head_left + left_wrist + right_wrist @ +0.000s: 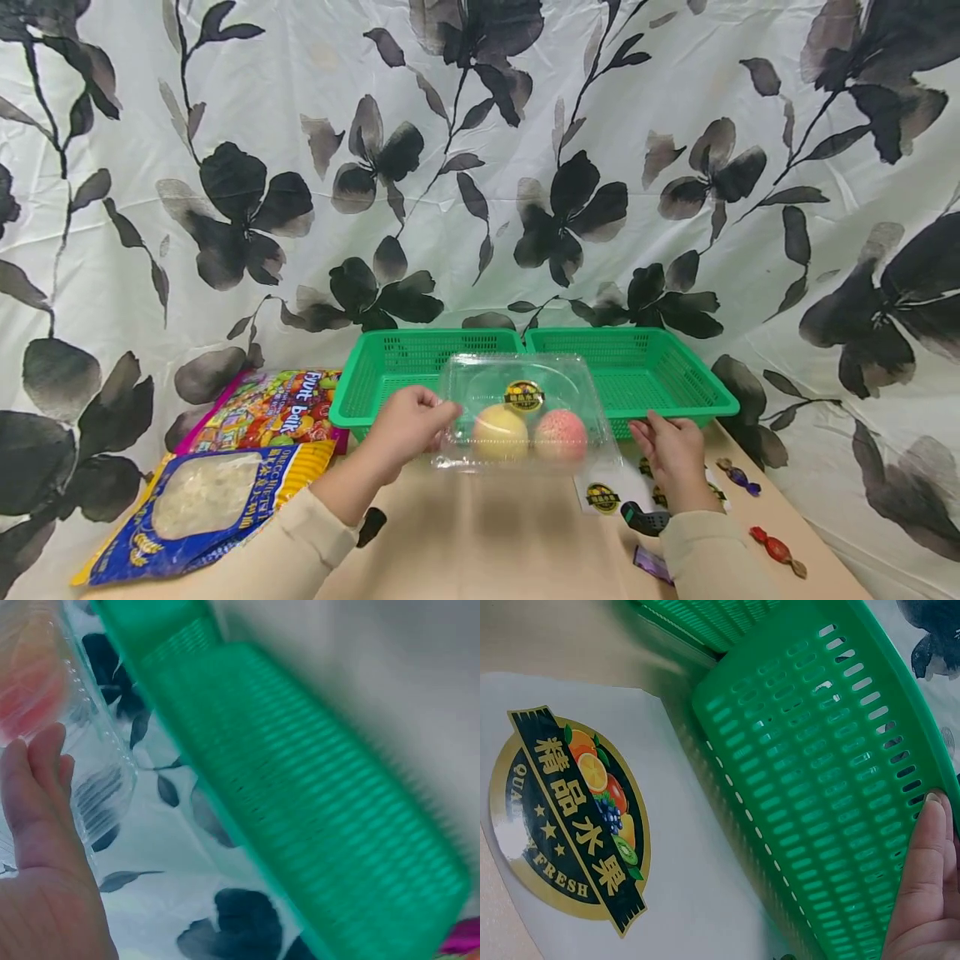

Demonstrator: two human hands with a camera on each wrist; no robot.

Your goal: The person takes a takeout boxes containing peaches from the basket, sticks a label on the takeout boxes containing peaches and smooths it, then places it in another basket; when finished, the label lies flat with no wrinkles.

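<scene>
A clear plastic fruit box [525, 467] hangs tilted above the table, its left edge pinched by my left hand [416, 425]. Two round fruits, one yellow [500, 433] and one speckled pink [561, 435], are inside. A black-and-gold label [523, 396] shows on the lid. To the right of the box, my right hand [675, 454] has nothing visible in its fingers. Its fingertips overlap the front of the right green basket [810, 780]; contact cannot be told. Below that hand lies a white sheet of fruit labels [682, 847], partly hidden in the head view.
A left green basket [351, 392] adjoins the right one at the back. At left lie a blue-and-yellow pasta bag [202, 500] and a colourful candy bag [277, 408]. Wrapped candies, red [778, 547], dark blue [738, 477] and purple [652, 564], lie at right. Flowered cloth [480, 167] hangs behind.
</scene>
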